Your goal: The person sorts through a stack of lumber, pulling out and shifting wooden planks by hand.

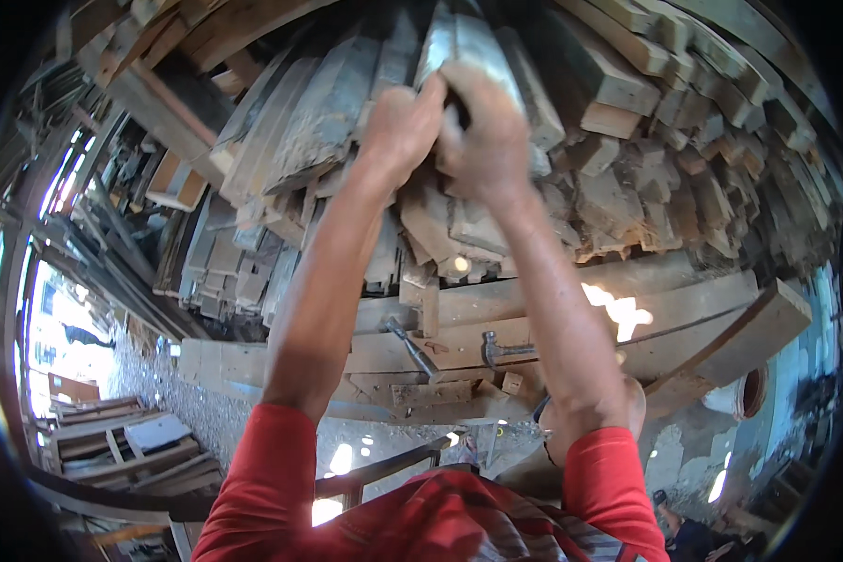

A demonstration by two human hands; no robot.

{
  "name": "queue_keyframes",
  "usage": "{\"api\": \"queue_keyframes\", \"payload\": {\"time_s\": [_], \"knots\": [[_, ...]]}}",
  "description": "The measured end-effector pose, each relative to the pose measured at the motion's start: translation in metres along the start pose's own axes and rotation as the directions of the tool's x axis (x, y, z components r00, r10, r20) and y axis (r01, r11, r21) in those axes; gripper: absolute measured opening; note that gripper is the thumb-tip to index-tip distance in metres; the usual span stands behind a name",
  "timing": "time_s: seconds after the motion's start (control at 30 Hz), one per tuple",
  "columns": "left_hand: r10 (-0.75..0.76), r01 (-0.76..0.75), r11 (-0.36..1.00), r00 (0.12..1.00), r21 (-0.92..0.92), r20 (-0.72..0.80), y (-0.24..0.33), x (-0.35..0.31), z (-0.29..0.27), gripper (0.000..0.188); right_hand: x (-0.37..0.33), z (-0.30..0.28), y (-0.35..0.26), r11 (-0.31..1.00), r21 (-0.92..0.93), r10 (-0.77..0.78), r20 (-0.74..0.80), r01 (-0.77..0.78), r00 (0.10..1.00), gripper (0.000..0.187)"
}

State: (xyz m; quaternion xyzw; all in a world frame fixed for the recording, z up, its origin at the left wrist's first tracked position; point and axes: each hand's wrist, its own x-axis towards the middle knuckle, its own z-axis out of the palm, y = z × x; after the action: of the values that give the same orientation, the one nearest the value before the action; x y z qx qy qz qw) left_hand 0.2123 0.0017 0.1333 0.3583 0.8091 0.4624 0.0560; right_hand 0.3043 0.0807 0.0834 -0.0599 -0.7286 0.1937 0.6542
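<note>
Both my arms stretch forward to a large stack of rough lumber. My left hand is closed at the near end of a pale, weathered wooden beam. Beside it, my right hand curls over the same beam end, somewhat blurred by motion. The fingertips of the two hands nearly meet, with a dark gap between them. Below the hands, on a wooden bench, lie a chisel-like tool with a metal shaft and a hammer, its handle partly behind my right forearm.
Stacked beam ends jut toward me on the right, and more boards on the left. Small wood offcuts lie at the bench's near edge. A thick plank and a bucket are at right. Part of another person shows lower right.
</note>
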Motion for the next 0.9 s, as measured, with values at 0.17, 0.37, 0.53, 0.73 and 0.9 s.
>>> {"api": "queue_keyframes", "payload": {"time_s": [0.17, 0.37, 0.53, 0.73, 0.9], "knots": [[-0.074, 0.027, 0.982, 0.967, 0.188, 0.244, 0.019, 0.008, -0.036, 0.069, 0.017, -0.006, 0.011, 0.989, 0.082, -0.134, 0.137, 0.124, 0.981, 0.037], [0.158, -0.246, 0.821, 0.965, 0.515, 0.208, -0.011, -0.036, -0.055, 0.058, -0.012, -0.007, -0.019, 0.998, -0.055, 0.011, 0.342, 0.008, 0.939, 0.038], [0.382, -0.357, 0.918, 0.913, 0.174, -0.141, -0.053, -0.052, -0.018, 0.033, -0.037, 0.0, -0.021, 0.986, -0.166, 0.051, 0.323, 0.003, 0.945, 0.042], [0.725, -0.718, 0.688, 0.676, 0.1, -0.132, -0.072, -0.037, 0.008, 0.035, -0.06, 0.009, -0.021, 0.983, -0.186, 0.051, 0.255, -0.003, 0.966, 0.039], [0.677, -0.689, 0.724, 0.719, -0.028, -0.158, -0.093, -0.043, 0.065, 0.042, -0.093, -0.006, 0.021, 0.976, -0.214, 0.012, 0.277, 0.05, 0.961, 0.038]]}}
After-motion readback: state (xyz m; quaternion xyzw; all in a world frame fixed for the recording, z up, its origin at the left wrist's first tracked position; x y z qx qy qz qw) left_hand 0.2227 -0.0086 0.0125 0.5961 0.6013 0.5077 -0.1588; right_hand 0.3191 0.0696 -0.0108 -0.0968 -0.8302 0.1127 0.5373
